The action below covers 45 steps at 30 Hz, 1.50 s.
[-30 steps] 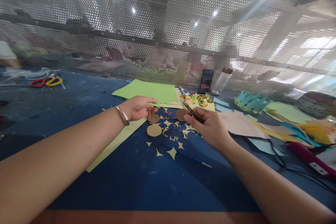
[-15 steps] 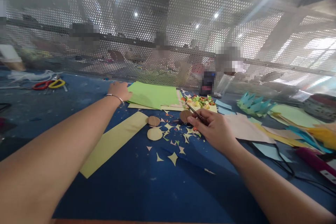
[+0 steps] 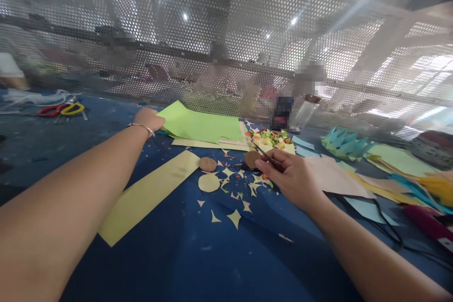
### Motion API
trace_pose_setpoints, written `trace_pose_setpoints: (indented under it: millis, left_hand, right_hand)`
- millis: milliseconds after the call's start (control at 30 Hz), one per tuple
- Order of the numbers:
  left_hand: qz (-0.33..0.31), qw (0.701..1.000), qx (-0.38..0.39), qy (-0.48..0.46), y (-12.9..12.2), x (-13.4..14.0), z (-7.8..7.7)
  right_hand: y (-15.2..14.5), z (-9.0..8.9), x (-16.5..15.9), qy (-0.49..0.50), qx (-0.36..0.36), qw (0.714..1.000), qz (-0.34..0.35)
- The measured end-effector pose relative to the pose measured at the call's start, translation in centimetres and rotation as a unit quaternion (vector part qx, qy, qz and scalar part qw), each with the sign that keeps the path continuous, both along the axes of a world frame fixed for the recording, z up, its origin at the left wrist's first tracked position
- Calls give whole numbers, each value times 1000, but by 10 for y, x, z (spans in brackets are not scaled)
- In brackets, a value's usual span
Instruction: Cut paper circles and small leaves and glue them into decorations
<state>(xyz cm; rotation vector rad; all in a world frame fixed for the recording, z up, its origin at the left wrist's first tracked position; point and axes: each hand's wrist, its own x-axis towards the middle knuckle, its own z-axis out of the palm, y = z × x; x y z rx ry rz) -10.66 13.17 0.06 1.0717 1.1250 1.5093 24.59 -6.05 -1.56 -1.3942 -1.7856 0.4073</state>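
At the far side of the blue table, my left hand (image 3: 150,120) pinches the left edge of a bright green paper sheet (image 3: 208,125), whose left corner is lifted. My right hand (image 3: 288,172) is closed around a thin dark pointed tool (image 3: 262,150); its kind is unclear. Beside the thumb is a brown round disc (image 3: 252,159), partly covered; whether the fingers touch it I cannot tell. A second brown disc (image 3: 207,164) lies to the left, above a pale yellow paper circle (image 3: 208,182). Left of them lies a long pale yellow strip (image 3: 152,198).
Paper scraps (image 3: 234,218) litter the middle. Small curled paper pieces (image 3: 272,139) are heaped behind my right hand. Red- and yellow-handled scissors (image 3: 72,109) lie far left. A blue paper crown (image 3: 345,144) and a magenta tool (image 3: 426,224) with a black cord are right. Perforated metal screen (image 3: 212,80) behind.
My left hand has moved left, drawing the green sheet's left corner left and upward. My right hand stays nearly in place with the dark tool. The view has shifted slightly.
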Motion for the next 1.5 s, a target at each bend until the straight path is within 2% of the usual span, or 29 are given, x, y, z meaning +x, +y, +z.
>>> trace_pose_setpoints:
  millis: [133, 233, 300, 367, 500, 600, 800, 933, 1033, 1233, 1500]
  left_hand:
    - [47, 997, -21, -57, -17, 26, 20]
    - [27, 991, -19, -127, -43, 51, 35]
    - [1, 986, -29, -162, -70, 71, 37]
    - [-56, 981, -58, -174, -103, 93, 31]
    - [-207, 954, -139, -166, -163, 130, 8]
    - [-241, 936, -161, -198, -185, 143, -4]
    - [-246, 935, -121, -226, -193, 150, -14]
    - [-310, 922, -134, -188, -198, 154, -14]
    - [-355, 900, -122, -222, -199, 154, -12]
    - [-367, 872, -118, -301, -200, 153, -12]
    - [-383, 861, -125, -309, -202, 153, -13]
  right_hand:
    - [0, 1, 2, -8, 12, 1000, 5]
    - [-1, 2, 3, 7, 14, 1000, 11]
    - [-2, 3, 2, 24, 9, 1000, 16]
    - [-3, 4, 0, 42, 5, 999, 26]
    - [-7, 5, -6, 47, -6, 998, 48]
    - [-7, 4, -8, 48, -26, 997, 56]
    - [-6, 2, -10, 42, -35, 997, 52]
    - [-7, 1, -12, 35, -59, 996, 62]
    - [-8, 1, -15, 30, -71, 994, 80]
    - [-12, 3, -21, 41, -81, 991, 100]
    - [-18, 7, -24, 34, -68, 993, 93]
